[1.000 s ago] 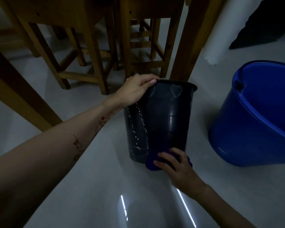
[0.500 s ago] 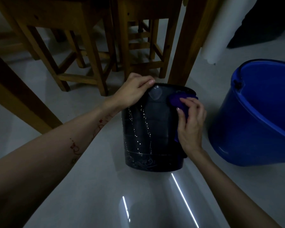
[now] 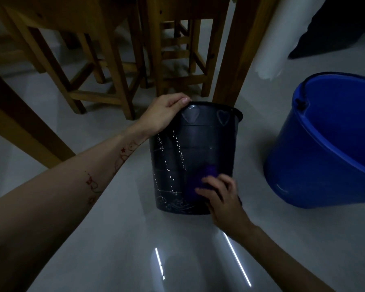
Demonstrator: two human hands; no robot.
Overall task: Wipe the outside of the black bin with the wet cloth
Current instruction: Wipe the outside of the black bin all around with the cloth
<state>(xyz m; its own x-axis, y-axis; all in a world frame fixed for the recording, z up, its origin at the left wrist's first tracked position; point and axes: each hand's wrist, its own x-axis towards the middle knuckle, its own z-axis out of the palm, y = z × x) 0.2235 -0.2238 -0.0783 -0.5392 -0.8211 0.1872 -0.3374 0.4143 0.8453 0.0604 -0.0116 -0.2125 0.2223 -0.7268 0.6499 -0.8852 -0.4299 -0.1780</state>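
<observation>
The black bin stands upright on the pale floor, with heart shapes near its rim and dotted lines down its left side. My left hand grips the bin's rim at the upper left. My right hand presses a blue-purple wet cloth flat against the lower front of the bin's wall. The cloth is blurred and partly hidden under my fingers.
A large blue bucket stands tilted close to the bin's right. Wooden stools and table legs crowd the floor right behind the bin. A white roll leans at the back right. Light strips reflect on the glossy floor in front.
My right hand has slid the cloth down from the bin's upper right rim to its lower front. The left hand has kept its hold on the rim.
</observation>
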